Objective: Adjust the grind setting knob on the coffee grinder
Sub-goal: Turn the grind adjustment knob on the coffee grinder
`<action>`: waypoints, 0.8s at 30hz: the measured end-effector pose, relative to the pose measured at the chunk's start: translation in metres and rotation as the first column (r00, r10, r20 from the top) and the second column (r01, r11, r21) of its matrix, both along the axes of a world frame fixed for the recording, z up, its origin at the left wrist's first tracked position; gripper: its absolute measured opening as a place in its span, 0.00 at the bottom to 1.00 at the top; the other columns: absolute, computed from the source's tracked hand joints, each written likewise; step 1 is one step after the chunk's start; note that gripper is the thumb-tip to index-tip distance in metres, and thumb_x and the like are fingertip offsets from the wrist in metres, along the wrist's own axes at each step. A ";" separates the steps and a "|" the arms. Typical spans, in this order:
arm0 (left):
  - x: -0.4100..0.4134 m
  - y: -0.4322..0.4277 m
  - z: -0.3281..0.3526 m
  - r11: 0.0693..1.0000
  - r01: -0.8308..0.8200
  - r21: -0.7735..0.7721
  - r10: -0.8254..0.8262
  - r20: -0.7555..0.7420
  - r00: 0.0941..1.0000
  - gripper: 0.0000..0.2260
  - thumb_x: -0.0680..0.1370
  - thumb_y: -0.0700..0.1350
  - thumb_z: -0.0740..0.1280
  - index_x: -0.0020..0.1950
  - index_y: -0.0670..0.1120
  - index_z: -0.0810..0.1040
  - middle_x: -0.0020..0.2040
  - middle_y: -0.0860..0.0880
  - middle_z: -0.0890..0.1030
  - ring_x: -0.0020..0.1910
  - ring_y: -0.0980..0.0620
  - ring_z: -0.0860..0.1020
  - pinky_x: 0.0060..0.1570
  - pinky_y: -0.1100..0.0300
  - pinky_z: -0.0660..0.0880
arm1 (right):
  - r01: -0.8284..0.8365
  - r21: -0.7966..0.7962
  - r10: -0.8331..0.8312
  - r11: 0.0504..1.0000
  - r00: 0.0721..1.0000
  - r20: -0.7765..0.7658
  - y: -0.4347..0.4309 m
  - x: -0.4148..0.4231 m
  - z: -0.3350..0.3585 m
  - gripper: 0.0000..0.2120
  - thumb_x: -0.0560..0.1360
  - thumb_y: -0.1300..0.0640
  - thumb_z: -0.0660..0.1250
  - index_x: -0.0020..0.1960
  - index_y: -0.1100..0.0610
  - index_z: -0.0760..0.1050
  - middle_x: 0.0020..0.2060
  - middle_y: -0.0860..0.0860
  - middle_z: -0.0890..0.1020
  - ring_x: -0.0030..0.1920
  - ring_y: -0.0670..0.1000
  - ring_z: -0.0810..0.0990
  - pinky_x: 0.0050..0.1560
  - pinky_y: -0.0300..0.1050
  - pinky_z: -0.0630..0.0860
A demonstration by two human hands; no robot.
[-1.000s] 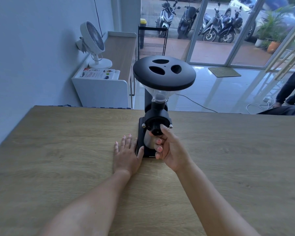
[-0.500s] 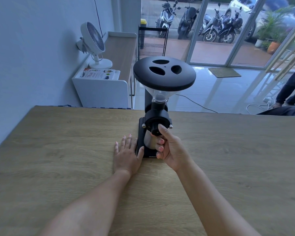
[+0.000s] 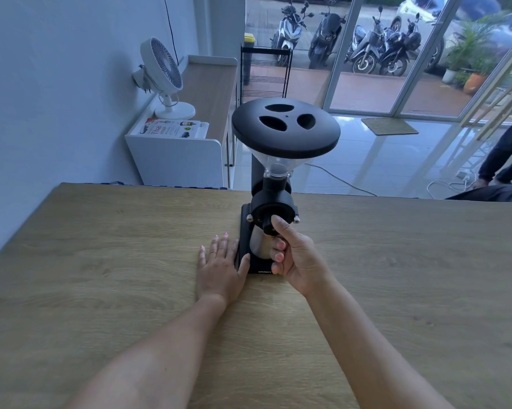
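Thumb now higher, right hand [image 3: 297, 255] around knob [image 3: 268, 225].

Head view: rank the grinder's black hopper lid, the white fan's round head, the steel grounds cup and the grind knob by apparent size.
1. Hopper lid
2. Fan head, though it stands farther away, so its true size is unsure
3. Steel grounds cup, partly hidden
4. Grind knob, partly hidden by right-hand fingers

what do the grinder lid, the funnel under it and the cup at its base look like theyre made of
The round black lid looks like matte plastic or coated metal: dull, no glare. The clear cone-shaped funnel seems transparent plastic, possibly glass, since the floor shows through it. The silver cup beside the right hand looks like brushed steel, with a soft grey sheen.
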State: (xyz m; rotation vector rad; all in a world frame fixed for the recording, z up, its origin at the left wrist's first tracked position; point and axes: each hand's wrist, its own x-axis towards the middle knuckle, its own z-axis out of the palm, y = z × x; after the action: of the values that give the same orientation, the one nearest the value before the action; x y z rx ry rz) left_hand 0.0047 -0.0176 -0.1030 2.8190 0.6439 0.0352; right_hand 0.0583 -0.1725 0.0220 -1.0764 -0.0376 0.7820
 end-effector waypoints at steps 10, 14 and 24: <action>0.000 0.001 0.000 1.000 0.004 0.019 -0.004 -0.002 1.000 0.31 0.80 0.64 0.38 0.81 0.54 0.50 0.82 0.51 0.50 0.81 0.50 0.45 0.78 0.45 0.41 | -0.029 -0.035 0.029 0.999 1.000 0.004 -0.002 0.000 0.002 0.21 0.65 0.42 0.79 0.46 0.55 0.77 0.27 0.48 0.70 0.24 0.46 0.69 0.22 0.39 0.67; -0.001 0.000 -0.001 1.000 0.003 0.009 -0.003 -0.004 1.000 0.31 0.80 0.64 0.38 0.81 0.54 0.50 0.82 0.51 0.50 0.81 0.50 0.45 0.78 0.45 0.41 | -0.090 0.000 0.090 0.996 0.996 -0.028 -0.004 -0.001 0.001 0.24 0.71 0.38 0.71 0.52 0.59 0.80 0.29 0.49 0.72 0.25 0.46 0.70 0.22 0.39 0.69; 0.000 0.000 0.000 1.000 0.004 0.005 -0.004 0.000 1.000 0.30 0.80 0.64 0.40 0.81 0.54 0.51 0.82 0.50 0.50 0.81 0.50 0.45 0.78 0.45 0.41 | -0.083 0.091 0.091 0.992 0.992 -0.086 -0.001 0.000 -0.003 0.24 0.72 0.40 0.69 0.52 0.62 0.81 0.28 0.47 0.72 0.24 0.44 0.69 0.22 0.38 0.66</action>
State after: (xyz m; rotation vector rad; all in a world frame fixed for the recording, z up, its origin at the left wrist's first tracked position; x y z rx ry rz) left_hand 0.0042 -0.0180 -0.1029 2.8249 0.6398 0.0359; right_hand 0.0587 -0.1734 0.0186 -0.9605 -0.0418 0.8993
